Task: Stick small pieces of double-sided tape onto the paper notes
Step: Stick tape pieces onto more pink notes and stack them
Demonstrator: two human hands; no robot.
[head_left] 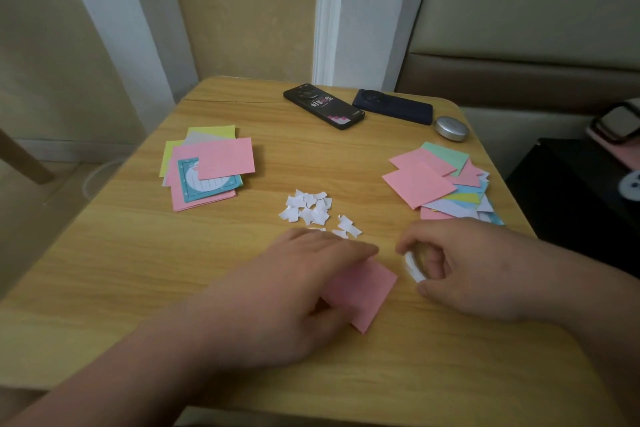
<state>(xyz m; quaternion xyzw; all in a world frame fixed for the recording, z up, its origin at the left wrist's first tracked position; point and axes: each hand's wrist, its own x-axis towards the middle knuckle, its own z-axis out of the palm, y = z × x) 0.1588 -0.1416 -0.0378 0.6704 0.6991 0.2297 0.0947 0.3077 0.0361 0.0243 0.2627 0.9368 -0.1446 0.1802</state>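
Left hand: the left hand (294,288) lies flat on the near middle of the counter (138,270), fingers stretched out and together, pressing down on the pink note (367,291).
Pink note: single sheet, turned cornerwise on the wood, its left part hidden under the fingers and its right and near corners poking out.
Right hand: the right hand (467,270) sits just right of the note, fingers and thumb curled round the tape roll (412,267).
Tape roll: white, only a curved edge shows between thumb and fingers, close to the note's right corner; I cannot tell whether they touch.
Paper scraps: a loose heap of white paper scraps (311,210) lies just beyond the left fingertips, mid-counter.
Left stack: the left stack (207,166) of notes sits far left, pink and yellow with one teal patterned sheet, fanned untidily.
Right stack: the right stack (440,180) lies far right, pink on top, with green, blue, yellow and white beneath.
Far edge: a black phone (323,106) and a dark blue phone (393,106) lie face down side by side, a silver round case (451,128) just right of them.
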